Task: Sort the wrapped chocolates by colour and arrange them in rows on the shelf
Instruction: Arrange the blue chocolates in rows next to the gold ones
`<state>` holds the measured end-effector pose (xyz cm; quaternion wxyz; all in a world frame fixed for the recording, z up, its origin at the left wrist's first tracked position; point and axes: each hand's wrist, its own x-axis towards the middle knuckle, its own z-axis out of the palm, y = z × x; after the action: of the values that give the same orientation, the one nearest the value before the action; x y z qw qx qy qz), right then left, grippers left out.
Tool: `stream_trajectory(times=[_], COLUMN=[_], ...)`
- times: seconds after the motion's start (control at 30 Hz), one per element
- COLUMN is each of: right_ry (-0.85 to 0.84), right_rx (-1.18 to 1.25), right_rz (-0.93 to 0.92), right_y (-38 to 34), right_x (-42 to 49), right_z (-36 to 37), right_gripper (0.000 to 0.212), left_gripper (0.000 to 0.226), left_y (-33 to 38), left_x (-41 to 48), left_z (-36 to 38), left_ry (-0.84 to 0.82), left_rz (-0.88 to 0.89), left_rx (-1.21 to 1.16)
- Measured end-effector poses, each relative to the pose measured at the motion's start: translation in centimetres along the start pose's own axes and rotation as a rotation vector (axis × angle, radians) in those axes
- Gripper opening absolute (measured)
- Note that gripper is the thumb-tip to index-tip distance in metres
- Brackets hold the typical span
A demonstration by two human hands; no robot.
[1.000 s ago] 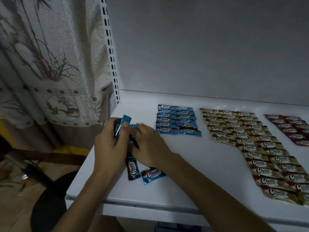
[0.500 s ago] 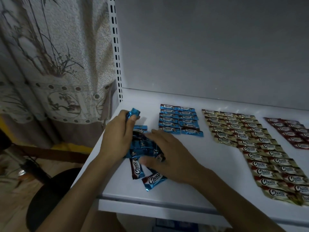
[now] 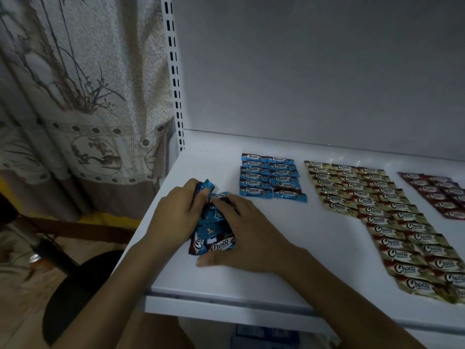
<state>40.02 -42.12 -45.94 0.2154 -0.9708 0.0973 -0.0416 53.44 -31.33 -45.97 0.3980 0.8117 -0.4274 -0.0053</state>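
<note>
Since a second ago the left hand [image 3: 173,217] has come down from a raised hold and now rests at shelf level, fingers curled and clamped on a blue-wrapped chocolate [image 3: 206,186] whose twisted end stands up above the knuckles. The right hand [image 3: 241,238] has spread flat over the loose blue pile [image 3: 214,230], fingers extended and pressing it down, thumb lying along the shelf [image 3: 289,260]; it grips nothing that can be seen. Judgement: the pile is being gathered and steadied, not yet dealt out, so the blue sorting is only part done. The blue rows [image 3: 270,178] stand just beyond the hands, two columns, near edge open for more. The gold rows [image 3: 377,217] run long to the right, well apart from the pile, and the red rows [image 3: 440,195] sit at the far right edge, partly out of view. Nothing lies between pile and blue rows. A patterned curtain [image 3: 83,109] and a dark stool [image 3: 75,293] stand left of the shelf, clear of the work. Light is poor; wrappers under the palm cannot be counted
</note>
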Motion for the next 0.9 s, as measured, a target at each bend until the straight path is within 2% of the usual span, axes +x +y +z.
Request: stream_trajectory(times=[0.2, 0.33, 0.47, 0.6, 0.77, 0.9], right_ry=[0.137, 0.102, 0.141, 0.093, 0.181, 0.303], right_rx=[-0.010, 0.000, 0.019, 0.042, 0.179, 0.269], right_rz=[-0.021, -0.012, -0.026, -0.017, 0.000, -0.001], right_y=[-0.5, -0.9, -1.5, -1.3, -1.4, -1.4], right_x=[0.8, 1.3, 2.2, 2.1, 2.2, 1.6], right_z=[0.7, 0.5, 0.2, 0.5, 0.7, 0.4], right_gripper=[0.106, 0.105, 0.096, 0.100, 0.093, 0.078], left_gripper=[0.029, 0.024, 0.024, 0.017, 0.018, 0.017], left_y=[0.0, 0.2, 0.1, 0.0, 0.0, -0.5], left_x=[-0.9, -1.0, -0.9, -0.7, -0.5, -0.2], left_z=[0.2, -0.1, -0.4, -0.8, -0.9, -0.8], left_ry=[0.131, 0.196, 0.258, 0.306, 0.278, 0.267], left_rz=[-0.036, -0.109, -0.177, -0.278, -0.247, -0.239], left_rx=[-0.102, -0.211, -0.353, -0.546, -0.507, -0.511])
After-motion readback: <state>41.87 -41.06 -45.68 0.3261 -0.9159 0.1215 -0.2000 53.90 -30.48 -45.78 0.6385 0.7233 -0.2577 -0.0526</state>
